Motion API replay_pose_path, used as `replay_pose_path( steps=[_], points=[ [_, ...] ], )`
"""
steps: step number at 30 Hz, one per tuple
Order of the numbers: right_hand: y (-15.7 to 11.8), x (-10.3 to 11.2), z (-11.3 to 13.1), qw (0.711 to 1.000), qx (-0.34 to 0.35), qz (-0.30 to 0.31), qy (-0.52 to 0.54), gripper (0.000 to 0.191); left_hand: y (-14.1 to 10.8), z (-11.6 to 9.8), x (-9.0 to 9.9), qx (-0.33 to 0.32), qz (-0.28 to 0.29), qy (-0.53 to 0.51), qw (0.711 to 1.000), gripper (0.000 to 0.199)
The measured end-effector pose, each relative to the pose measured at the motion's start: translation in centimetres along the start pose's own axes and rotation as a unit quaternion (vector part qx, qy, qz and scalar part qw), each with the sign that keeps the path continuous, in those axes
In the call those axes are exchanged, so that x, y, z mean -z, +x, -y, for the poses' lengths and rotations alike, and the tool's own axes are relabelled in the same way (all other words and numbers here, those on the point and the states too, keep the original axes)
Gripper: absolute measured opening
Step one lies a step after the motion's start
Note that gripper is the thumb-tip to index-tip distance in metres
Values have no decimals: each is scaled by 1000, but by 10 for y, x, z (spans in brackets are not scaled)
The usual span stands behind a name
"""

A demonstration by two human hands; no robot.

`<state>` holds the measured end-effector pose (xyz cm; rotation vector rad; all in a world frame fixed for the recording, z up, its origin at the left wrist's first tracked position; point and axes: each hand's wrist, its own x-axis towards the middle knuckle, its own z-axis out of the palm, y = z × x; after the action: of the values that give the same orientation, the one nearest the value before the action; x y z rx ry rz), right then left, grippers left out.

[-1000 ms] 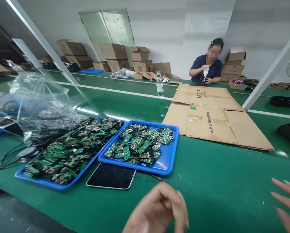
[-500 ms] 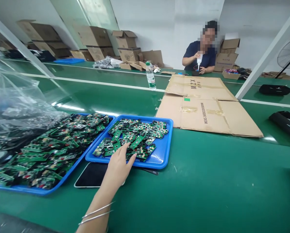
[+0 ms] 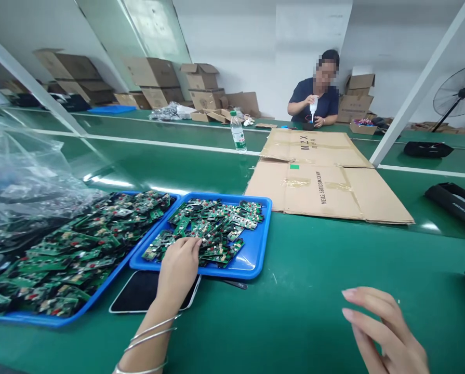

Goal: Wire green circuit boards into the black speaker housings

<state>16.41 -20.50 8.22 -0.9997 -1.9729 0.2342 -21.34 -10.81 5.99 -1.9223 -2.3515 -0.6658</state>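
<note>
My left hand (image 3: 180, 267), with silvery bangles at the wrist, is over the near edge of a blue tray (image 3: 251, 265) of green circuit boards. Its thumb and fingertips are pinched on a circuit board (image 3: 212, 232) that tilts up from the pile. At the lower right my right hand (image 3: 384, 324) hangs above the green table, fingers bent and apart, holding nothing. A larger blue tray (image 3: 80, 311) heaped with circuit boards lies to the left. A dark-screened phone (image 3: 134, 292) rests below the two trays, partly behind my left wrist.
Flattened cardboard (image 3: 326, 192) lies beyond the tray, near a water bottle (image 3: 238, 134). Clear plastic bags (image 3: 25, 171) stand at left. A black case (image 3: 454, 205) is at right. Across the table, a person (image 3: 314, 98) holds a white bottle. A dark tool (image 3: 236, 284) lies by the tray.
My left hand has gone from spread fingers to a pinch on a board, which now tilts up. My right hand has come into view at the lower right. The whole view has shifted slightly.
</note>
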Motion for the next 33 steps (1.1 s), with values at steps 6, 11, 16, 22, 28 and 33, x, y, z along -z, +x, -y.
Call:
replay_pose_path(
  steps=[6, 11, 16, 22, 28, 33],
  points=[
    [4, -37, -22, 982, -167, 30, 89, 23, -23, -60, 30, 31, 81, -207, 974, 35],
    [-2, -51, -30, 903, -344, 44, 254, 40, -54, -134, 0, 76, 291, -539, 786, 28],
    [1, -59, -38, 844, -404, 19, 353, 35, -73, -154, -37, 117, 379, -611, 685, 32],
    [-1, -62, -47, 844, -393, 27, 365, 36, -74, -143, -46, 132, 411, -616, 659, 30],
    [-3, -60, -56, 866, -383, 23, 321, 34, -79, -141, -52, 121, 471, -615, 620, 41],
    [-4, -59, -59, 882, -370, 20, 290, 30, -85, -138, -57, 112, 504, -612, 599, 48]
  ],
)
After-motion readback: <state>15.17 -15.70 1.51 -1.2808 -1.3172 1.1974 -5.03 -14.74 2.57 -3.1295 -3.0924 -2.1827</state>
